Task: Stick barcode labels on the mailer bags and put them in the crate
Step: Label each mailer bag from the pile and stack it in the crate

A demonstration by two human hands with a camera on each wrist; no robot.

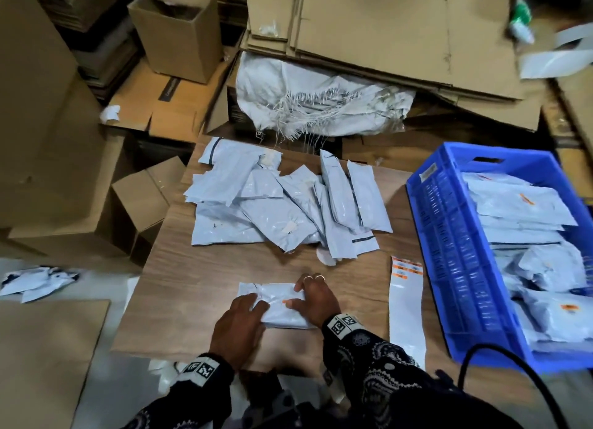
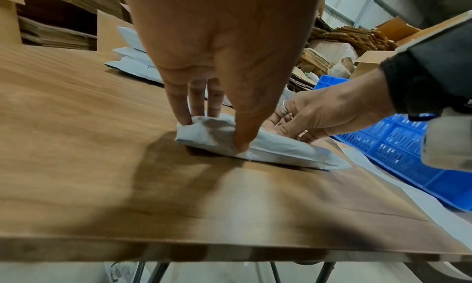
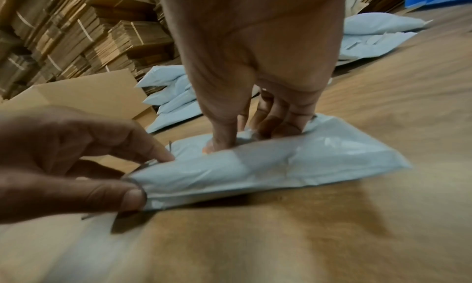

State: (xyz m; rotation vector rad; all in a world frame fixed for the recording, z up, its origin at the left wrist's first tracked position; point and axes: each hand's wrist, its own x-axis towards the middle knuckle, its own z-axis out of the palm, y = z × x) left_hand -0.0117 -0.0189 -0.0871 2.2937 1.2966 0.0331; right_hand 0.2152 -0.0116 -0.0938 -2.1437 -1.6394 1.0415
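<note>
Mailer bag [image 1: 276,315] on table [image 1: 192,300] between both hands [image 1: 239,326] [image 1: 316,295], seemingly pinched.

No legible text anywhere. Label sheet [image 1: 407,270], right of centre: orange-and-white stickers, print blurred. Sticker [image 1: 428,173] on blue crate [image 1: 449,236] wall: unreadable. Wristbands [image 1: 199,369], lower frame: black-and-white square codes.

Near mailer bag [image 1: 282,313]: pale grey and plump; lying flat by the front edge of the table [image 1: 224,278], long side running left to right; a small orange label [image 1: 284,302] is sitting on its top face
Bag pile [image 1: 272,204]: grey mailers overlapping in a loose heap further back on the table
Crate [image 1: 449,236]: blue with slotted walls; standing at the right; holding stacked mailers [image 1: 519,204], some showing orange labels
Label sheet [image 1: 406,295]: long white strip lying just beside the crate; orange-and-white labels clinging at its far end
</note>
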